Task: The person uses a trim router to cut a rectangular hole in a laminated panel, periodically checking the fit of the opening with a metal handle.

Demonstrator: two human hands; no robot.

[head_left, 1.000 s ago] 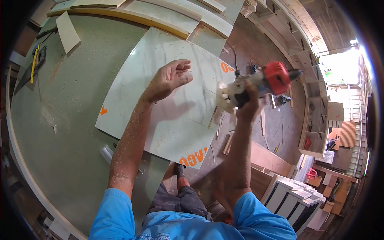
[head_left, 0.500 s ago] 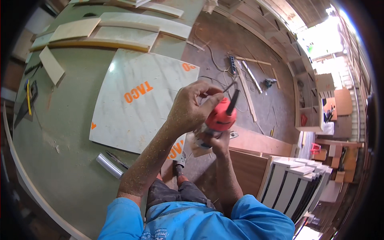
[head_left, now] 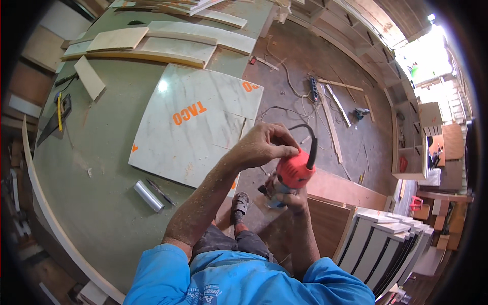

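Note:
I hold a trim router (head_left: pixel 296 171) with a red cap in front of my body, to the right of the worktable. My right hand (head_left: pixel 295 201) wraps round its lower body. From the other side my left hand (head_left: pixel 260 145) reaches over, thumb and fingertips closed at the red cap's edge. A black cord (head_left: pixel 312 140) leaves the cap and arches back past the left hand's fingers. The router's base is partly hidden by my right hand. Under my left forearm lies a white marbled panel (head_left: pixel 185 140) with orange lettering and a cut-out near its right edge.
A silver cylinder (head_left: pixel 148 196) and a thin dark pen-like tool (head_left: pixel 161 192) lie before the panel. Board offcuts (head_left: pixel 178 48) stack at the table's far side; a handsaw (head_left: pixel 53 122) rests left. Cords and wood strips (head_left: pixel 330 124) litter the floor. Stacked white panels (head_left: pixel 373 239) stand right.
The whole view has shifted, so the table and panel sit farther right. The router has turned slightly, and its cord now arches over toward the back. Both hands stay at the router.

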